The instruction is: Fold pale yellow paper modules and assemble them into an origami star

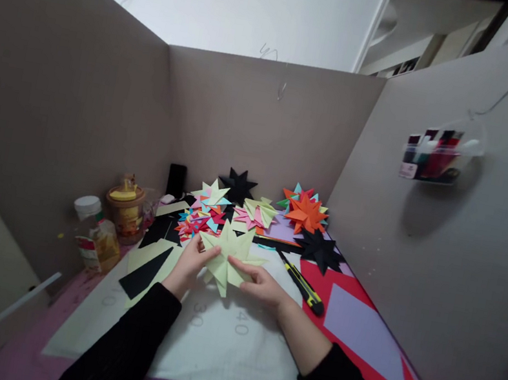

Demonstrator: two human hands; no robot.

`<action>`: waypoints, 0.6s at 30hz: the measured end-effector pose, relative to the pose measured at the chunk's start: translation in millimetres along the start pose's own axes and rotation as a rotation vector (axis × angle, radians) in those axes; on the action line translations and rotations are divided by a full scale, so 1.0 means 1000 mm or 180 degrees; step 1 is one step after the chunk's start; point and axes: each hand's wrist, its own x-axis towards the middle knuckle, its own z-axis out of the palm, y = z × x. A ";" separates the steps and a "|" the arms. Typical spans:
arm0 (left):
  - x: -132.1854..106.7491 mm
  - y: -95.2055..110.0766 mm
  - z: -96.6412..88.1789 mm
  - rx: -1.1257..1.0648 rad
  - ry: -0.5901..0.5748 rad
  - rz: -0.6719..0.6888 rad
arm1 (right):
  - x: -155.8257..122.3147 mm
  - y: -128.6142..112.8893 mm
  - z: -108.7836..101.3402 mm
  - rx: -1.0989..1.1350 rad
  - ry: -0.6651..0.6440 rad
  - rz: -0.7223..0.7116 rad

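A pale yellow-green folded paper star (224,262) with several points is held up over the white mat in the middle of the head view. My left hand (193,266) grips its left side, with the thumb lying on the front face. From the right, my right hand (261,285) pinches the lower right part, its index finger close to the star's centre. The fingers behind the paper are hidden. Beyond the star lie more folded paper stars, among them a pink and pale green one (255,214) and a black one (237,186).
A yellow and black utility knife (303,284) lies right of my hands, near red paper (356,352) and a lilac sheet (363,334). Black and pale paper strips (144,272) lie left. A bottle (95,237) and a lidded cup (126,210) stand by the left panel. Grey panels surround the table.
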 end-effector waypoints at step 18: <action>-0.020 -0.006 0.021 0.2006 -0.0179 0.0641 | 0.003 0.003 0.008 -0.0305 0.0702 -0.0406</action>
